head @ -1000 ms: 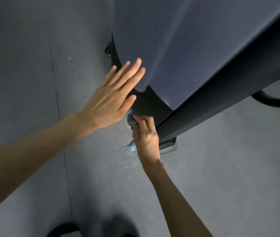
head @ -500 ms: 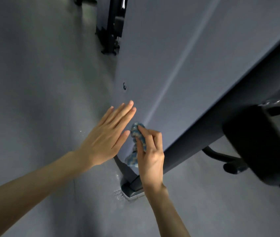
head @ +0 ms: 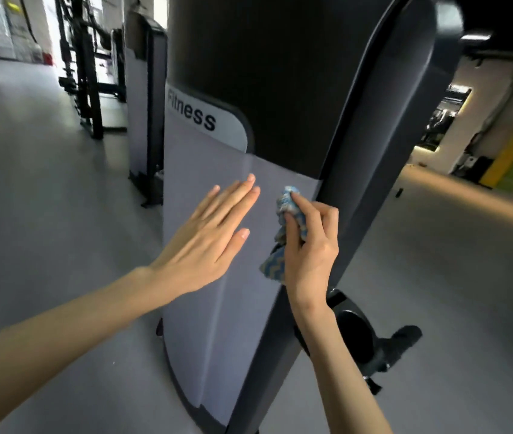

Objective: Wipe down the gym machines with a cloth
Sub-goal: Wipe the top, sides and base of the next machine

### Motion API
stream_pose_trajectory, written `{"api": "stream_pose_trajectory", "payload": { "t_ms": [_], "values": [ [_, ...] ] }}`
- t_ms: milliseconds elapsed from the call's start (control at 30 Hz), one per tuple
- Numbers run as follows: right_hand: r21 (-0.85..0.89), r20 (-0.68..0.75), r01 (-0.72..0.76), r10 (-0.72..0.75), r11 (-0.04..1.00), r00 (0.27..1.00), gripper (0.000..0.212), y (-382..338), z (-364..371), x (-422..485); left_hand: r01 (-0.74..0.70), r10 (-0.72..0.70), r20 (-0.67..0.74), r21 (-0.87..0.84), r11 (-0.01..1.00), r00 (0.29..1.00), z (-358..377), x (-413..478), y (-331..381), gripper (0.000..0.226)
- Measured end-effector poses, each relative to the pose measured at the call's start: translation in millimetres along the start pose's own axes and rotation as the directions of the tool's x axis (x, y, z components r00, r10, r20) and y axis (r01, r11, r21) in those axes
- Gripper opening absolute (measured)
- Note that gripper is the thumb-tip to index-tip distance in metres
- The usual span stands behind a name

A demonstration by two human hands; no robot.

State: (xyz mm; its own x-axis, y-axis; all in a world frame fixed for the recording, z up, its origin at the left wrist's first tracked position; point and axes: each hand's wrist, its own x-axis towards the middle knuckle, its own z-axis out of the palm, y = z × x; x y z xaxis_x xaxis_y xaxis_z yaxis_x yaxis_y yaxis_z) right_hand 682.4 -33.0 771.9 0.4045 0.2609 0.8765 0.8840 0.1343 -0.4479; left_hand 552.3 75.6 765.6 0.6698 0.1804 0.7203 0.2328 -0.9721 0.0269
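While you're pressing the cloth (head: pixel 286 227) against the grey panel (head: pixel 205 339) of the machine (head: pixel 371 158), it's sitting about mid-height, right at the panel's right edge where it meets the dark side frame. It's the blue patterned one, all bunched up, not spread flat. Its long axis is running roughly up and down the panel. The wadded end is pointing up and the loose corner is hanging down, angling a bit to the left.

Your right hand (head: pixel 308 245) is doing the gripping: fingers are curled around the wad and the thumb is pinching it from the side. Your left hand (head: pixel 208 239) is holding nothing. It's lying flat with the fingers straight and together over the panel just left of the cloth. Can't tell if it's actually touching or just hovering.

Progress-wise, I'd say you're early-to-middle on this one. No streaks or wet patches are showing, so I honestly can't tell which bits are already done. Judging by where the cloth is, the upper strip by the Fitness label (head: pixel 192 115) and the dark upper cover (head: pixel 280 73) are probably waiting. So is the side frame. The second machine (head: pixel 142 114) is standing behind on the grey floor (head: pixel 45 245), with more racks further back, so there's plenty left.
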Motion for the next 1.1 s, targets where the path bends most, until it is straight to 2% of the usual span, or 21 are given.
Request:
{"api": "stream_pose_trajectory", "payload": {
  "t_ms": [133,300,467,600,767,900,1000,1100],
  "values": [
    [-0.087,-0.115,0.093,-0.103,0.992,0.988,0.034,21.4,-32.4,58.5,-0.066,0.068,-0.038,0.03,0.997,0.997,-11.4,62.8,27.0,0.056],
    [0.028,-0.164,0.07,-0.065,0.997,0.984,0.029,53.5,-74.0,108.9,-0.098,0.112,-0.11,0.126,0.987,0.988,-14.1,129.8,73.5,0.059],
    [0.093,-0.113,0.199,-0.188,0.975,0.976,0.032,86.2,-106.2,146.4,0.039,0.001,-0.169,0.237,0.971,0.986,-0.3,172.7,116.2,0.065],
    [0.196,-0.055,0.221,-0.214,0.955,0.975,0.032,103.7,-121.1,181.7,0.133,-0.048,-0.246,0.346,0.929,0.968,0.3,211.0,139.6,0.065],
    [0.309,-0.003,0.243,-0.255,0.919,0.967,0.028,109.8,-118.2,227.3,0.361,-0.232,-0.377,0.316,0.877,0.896,-17.1,258.4,148.1,0.058],
    [0.367,-0.023,0.28,-0.292,0.887,0.956,0.028,112.7,-109.4,251.2,0.402,-0.18,-0.468,0.433,0.807,0.865,-13.3,275.0,143.7,0.043],
    [0.426,0.003,0.273,-0.303,0.863,0.953,0.027,116.2,-105.1,265.6,0.479,-0.145,-0.589,0.464,0.745,0.795,-2.5,291.2,145.8,0.028],
    [0.464,0.067,0.268,-0.336,0.844,0.939,0.024,117.7,-103.9,289.7,0.553,-0.096,-0.669,0.516,0.654,0.737,8.7,300.7,141.1,0.025]
  ]
}}
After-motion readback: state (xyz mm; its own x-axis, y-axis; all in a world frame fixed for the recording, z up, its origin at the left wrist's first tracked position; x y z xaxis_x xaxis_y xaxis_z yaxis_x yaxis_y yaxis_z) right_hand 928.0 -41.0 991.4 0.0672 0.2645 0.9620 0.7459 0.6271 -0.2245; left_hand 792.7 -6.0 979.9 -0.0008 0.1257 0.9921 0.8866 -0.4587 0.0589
